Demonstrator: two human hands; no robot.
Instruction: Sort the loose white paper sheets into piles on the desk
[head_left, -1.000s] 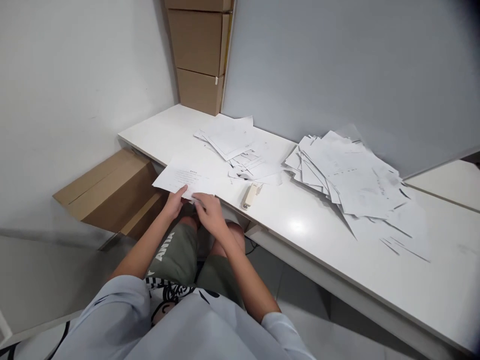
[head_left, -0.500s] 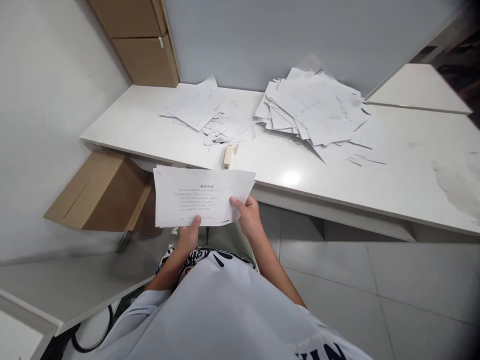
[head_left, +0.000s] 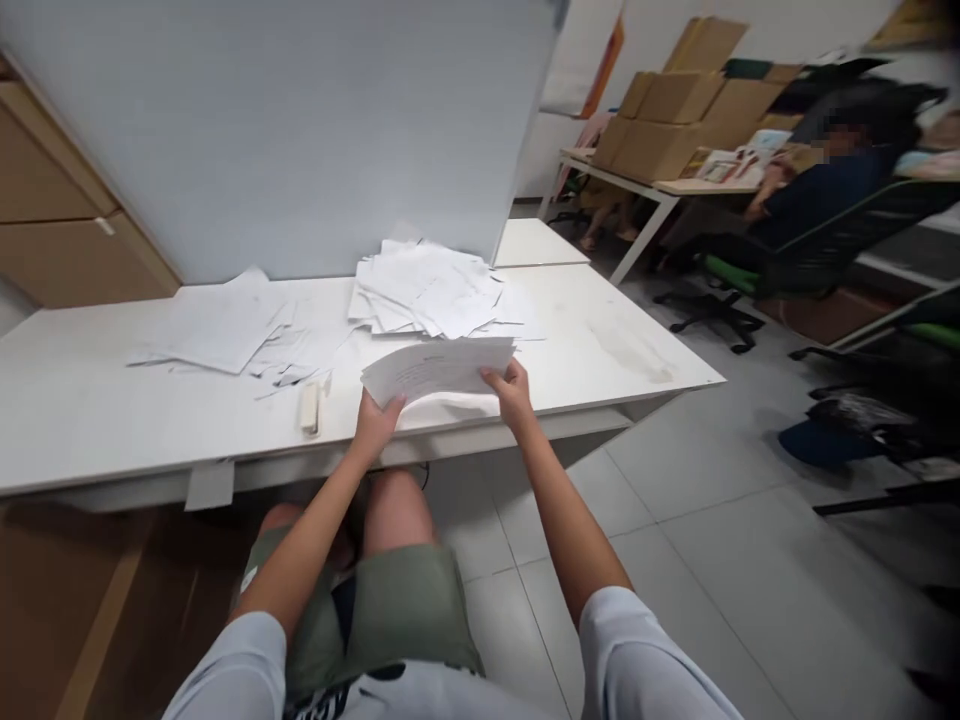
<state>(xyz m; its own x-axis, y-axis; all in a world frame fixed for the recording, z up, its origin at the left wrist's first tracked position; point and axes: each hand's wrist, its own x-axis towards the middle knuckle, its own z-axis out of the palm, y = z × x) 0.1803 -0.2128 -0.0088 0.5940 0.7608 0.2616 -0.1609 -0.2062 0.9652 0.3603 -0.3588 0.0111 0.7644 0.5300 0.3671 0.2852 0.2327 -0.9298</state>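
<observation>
Head view: looks forward and down over the person's knees, with the white tabletop (head_left: 112, 420) as landmark.

Lap: olive shorts (head_left: 390, 610) lie below the tabletop's near edge, and pale sleeves (head_left: 637, 650) end at the forearms.

Left hand (head_left: 377, 425): raised at the tabletop's near edge, pinching the lower left corner of the paper.

Right hand (head_left: 510, 392): just above the same edge, gripping the paper's right side.

Fingers: closed on the paper in both hands, with thumbs on the upper face.

Printed paper sheets (head_left: 439, 370): held in the air over the tabletop's near edge, bowed and tilted, with lines of print on top.

Why so: gripping the outer edges seems to leave the print uncovered and facing the person.

On the tabletop: a beige stapler (head_left: 310, 408) lies near the edge, left of the hands. A loose paper pile (head_left: 217, 325) lies further left, and a larger heap of paper (head_left: 424, 290) sits against the back.

Beyond the tabletop: a grey partition (head_left: 262, 140) rises behind it. Far right, a seated co-worker (head_left: 832, 170) is at a desk stacked with cardboard boxes (head_left: 675, 110).
</observation>
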